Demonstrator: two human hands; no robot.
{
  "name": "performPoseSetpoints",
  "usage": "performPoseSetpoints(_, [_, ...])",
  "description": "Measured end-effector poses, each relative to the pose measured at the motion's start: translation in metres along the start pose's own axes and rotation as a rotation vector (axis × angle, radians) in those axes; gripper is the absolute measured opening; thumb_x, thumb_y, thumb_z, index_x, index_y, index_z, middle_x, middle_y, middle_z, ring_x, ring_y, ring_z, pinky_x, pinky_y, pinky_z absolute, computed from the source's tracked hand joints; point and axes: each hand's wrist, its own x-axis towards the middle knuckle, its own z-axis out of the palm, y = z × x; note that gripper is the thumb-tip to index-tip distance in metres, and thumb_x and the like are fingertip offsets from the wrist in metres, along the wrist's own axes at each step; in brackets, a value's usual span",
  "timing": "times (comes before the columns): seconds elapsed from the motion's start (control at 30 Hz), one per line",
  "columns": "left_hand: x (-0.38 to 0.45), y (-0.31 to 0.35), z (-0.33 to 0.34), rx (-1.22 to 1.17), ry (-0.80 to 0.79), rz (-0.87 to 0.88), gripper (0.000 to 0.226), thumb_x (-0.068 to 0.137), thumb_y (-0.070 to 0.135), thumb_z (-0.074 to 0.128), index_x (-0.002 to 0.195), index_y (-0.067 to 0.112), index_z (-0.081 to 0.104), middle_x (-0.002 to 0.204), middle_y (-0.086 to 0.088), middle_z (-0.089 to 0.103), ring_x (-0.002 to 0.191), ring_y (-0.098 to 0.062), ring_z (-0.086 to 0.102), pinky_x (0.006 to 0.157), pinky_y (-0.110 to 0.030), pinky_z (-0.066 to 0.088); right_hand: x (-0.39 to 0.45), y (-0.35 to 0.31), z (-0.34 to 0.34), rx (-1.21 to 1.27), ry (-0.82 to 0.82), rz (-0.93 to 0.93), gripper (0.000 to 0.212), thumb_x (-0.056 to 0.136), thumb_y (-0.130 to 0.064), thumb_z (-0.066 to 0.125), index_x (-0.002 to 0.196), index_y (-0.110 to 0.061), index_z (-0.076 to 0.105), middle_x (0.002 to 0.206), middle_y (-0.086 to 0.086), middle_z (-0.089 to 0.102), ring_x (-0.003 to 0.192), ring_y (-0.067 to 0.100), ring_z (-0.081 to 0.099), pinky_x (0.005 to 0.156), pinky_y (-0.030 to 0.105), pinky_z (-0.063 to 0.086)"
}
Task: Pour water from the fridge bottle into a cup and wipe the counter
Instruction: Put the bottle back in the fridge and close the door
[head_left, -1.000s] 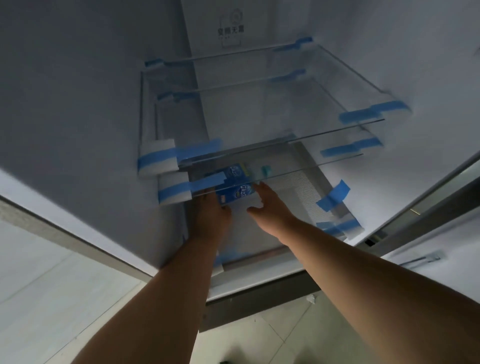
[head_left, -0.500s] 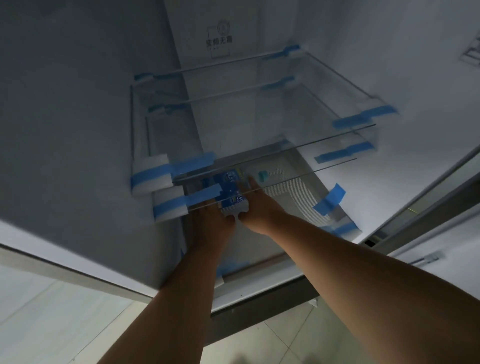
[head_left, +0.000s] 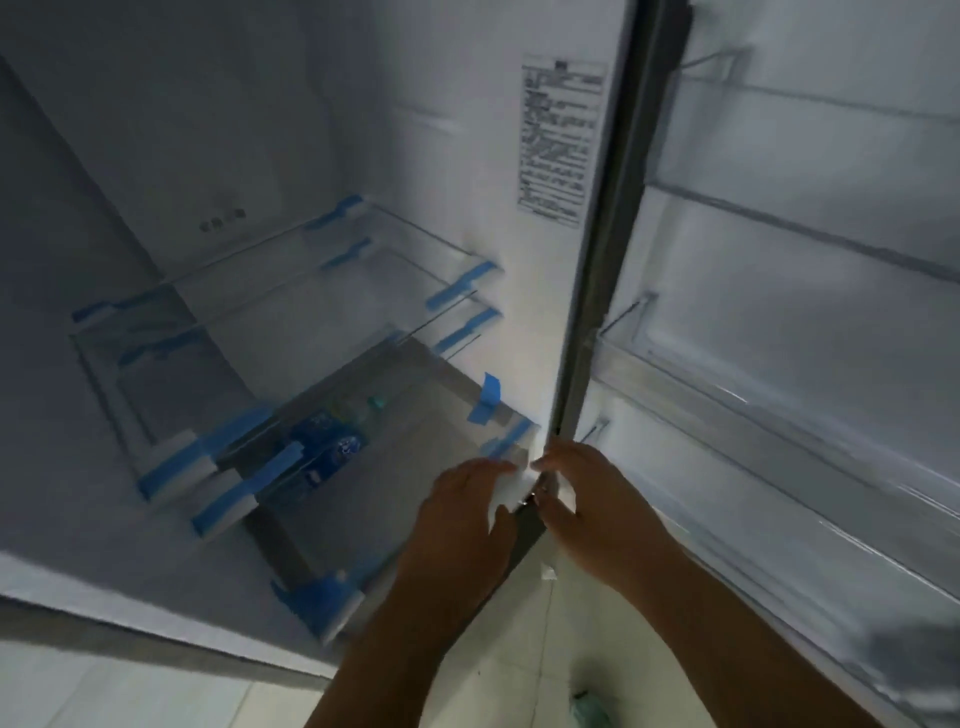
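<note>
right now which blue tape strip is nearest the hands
The short strip at the fridge's lower right corner, just above the left hand and right hand. The other strips sit higher on the wall or far left.

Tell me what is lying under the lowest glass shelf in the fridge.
Under the lowest glass shelf lies a bottle on its side, with a blue label and teal cap. Glare and blue tape hide its base.

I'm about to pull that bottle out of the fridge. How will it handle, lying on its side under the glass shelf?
The bottle lies on its side, so a nudge would probably roll it. It looks like thin clear plastic with a blue label, likely to dent under a hard squeeze. If chilled, it may be slick; the blur hides how full it is, so its weight is unclear.
</note>
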Motion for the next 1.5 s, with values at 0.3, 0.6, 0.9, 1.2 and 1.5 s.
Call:
performPoseSetpoints(0.3, [-0.01,0.106,0.078,0.118,-0.321,0.503,0.052,0.103,0.025,0.053,0.154,0.023,0.045,0.155,0.004,0.052,0.141,-0.014,0.048,0.12,-0.031,0.036,-0.108,0.086,-0.065,-0.001,0.307,0.238,0.031,0.098,-0.026,0.066,0.129,-0.029,0.065,0.13,-0.014,0.062,0.117,0.008,0.06,0.099,0.021,0.045])
performPoseSetpoints(0.6, [-0.075,0.167,0.187,0.317,-0.507,0.552,0.062,0.103,0.04,0.036,0.163,0.027,0.031,0.171,-0.001,0.026,0.159,-0.028,0.023,0.124,-0.045,0.027,-0.207,0.15,-0.104,-0.098,0.322,0.354,0.037,0.099,-0.022,0.064,0.135,-0.026,0.063,0.139,-0.01,0.061,0.13,0.015,0.056,0.106,0.025,0.042])
performPoseSetpoints(0.9, [-0.112,0.162,0.225,0.421,-0.482,0.29,0.051,0.099,0.04,0.057,0.148,0.033,0.044,0.174,0.009,-0.004,0.128,-0.025,0.06,0.1,-0.039,0.054,-0.287,0.184,-0.15,0.056,0.446,0.321,0.024,0.099,-0.022,0.066,0.122,-0.026,0.071,0.109,-0.019,0.059,0.099,0.006,0.056,0.086,0.017,0.043])
performPoseSetpoints(1.2, [-0.132,0.162,0.207,0.373,-0.363,0.142,0.032,0.09,0.022,0.06,0.12,0.03,0.055,0.156,0.011,0.036,0.11,-0.017,0.066,0.083,-0.029,0.051,-0.32,0.174,-0.229,0.279,0.711,0.181,0.069,0.089,-0.044,0.078,0.145,-0.034,0.039,0.145,-0.009,0.043,0.135,0.015,0.048,0.108,0.042,0.051])
performPoseSetpoints(1.5, [-0.214,0.209,0.129,0.142,0.05,0.382,0.012,0.098,0.035,0.056,0.108,0.043,0.059,0.082,0.028,0.056,0.074,0.007,0.057,0.066,-0.011,0.043,-0.325,0.135,-0.231,0.153,0.566,-0.003,0.072,0.076,-0.063,0.081,0.131,-0.046,0.037,0.121,-0.027,0.053,0.112,0.003,0.059,0.094,0.029,0.058])
